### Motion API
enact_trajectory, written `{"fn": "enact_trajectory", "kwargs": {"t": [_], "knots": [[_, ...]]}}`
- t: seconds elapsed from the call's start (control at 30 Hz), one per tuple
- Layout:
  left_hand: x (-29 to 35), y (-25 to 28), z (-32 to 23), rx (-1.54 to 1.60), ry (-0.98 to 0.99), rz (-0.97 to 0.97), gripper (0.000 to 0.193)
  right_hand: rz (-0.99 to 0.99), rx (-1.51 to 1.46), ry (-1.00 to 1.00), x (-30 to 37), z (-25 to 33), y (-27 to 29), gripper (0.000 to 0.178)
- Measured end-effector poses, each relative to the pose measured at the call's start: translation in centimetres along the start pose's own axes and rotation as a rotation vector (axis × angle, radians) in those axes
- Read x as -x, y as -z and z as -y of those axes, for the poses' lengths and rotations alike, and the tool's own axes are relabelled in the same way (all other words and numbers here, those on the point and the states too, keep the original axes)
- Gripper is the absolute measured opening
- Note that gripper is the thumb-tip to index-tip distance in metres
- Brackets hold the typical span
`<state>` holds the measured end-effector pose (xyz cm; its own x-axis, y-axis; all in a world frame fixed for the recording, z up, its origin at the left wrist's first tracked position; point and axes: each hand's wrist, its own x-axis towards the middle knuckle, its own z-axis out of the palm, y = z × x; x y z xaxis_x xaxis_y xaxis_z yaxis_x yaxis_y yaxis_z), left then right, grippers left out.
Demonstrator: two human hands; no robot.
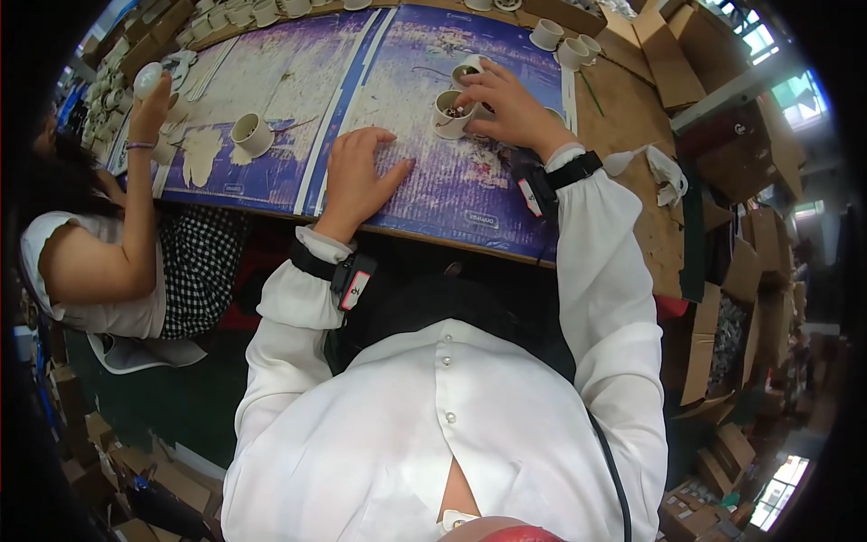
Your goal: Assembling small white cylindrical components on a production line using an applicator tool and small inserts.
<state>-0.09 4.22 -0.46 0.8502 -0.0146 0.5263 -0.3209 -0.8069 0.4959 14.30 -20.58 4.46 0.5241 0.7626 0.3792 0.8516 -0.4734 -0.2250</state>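
Observation:
My right hand [513,107] reaches over a group of small white cups near the middle of the table. Its fingers are curved and apart, at the rim of a white cup [451,126] with small dark pieces inside. Just beyond it, a second white cup [467,69] lies tilted by the fingertips, its inside partly visible. Another pale cup shows partly beneath the palm, mostly hidden. Closer to the table's front edge, my left hand [359,176] rests on the worn blue and white sheet [424,181], fingers spread and holding nothing.
A co-worker at my left raises a white bulb [147,80]. A white cup [252,135] stands on that side. More cups [546,34] are at the far right, beside open cardboard boxes [673,54]. A white cloth [666,176] lies at the right edge.

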Motion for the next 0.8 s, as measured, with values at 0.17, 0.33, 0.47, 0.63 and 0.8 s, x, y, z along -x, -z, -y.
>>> {"fn": "enact_trajectory", "kwargs": {"t": [0.17,0.33,0.47,0.63,0.8], "knots": [[-0.1,0.0,0.3,-0.016,0.004,0.028,0.046,0.028,0.097,0.035,0.2,0.7,0.5,0.027],[-0.1,0.4,0.0,0.128,0.028,0.077,0.065,0.134,-0.216,0.082,1.2,4.8,0.3,0.03],[-0.5,1.1,-0.3,0.215,-0.065,0.148,0.077,-0.092,-0.22,0.052,0.6,5.0,0.0,0.029],[-0.4,1.3,-0.3,0.255,-0.072,0.255,0.082,-0.385,0.208,-0.33,-2.5,0.8,-1.0,0.025],[-0.4,1.3,-0.2,0.25,-0.065,0.269,0.084,-0.09,0.178,-0.66,-4.2,-1.9,-0.5,0.035]]}}
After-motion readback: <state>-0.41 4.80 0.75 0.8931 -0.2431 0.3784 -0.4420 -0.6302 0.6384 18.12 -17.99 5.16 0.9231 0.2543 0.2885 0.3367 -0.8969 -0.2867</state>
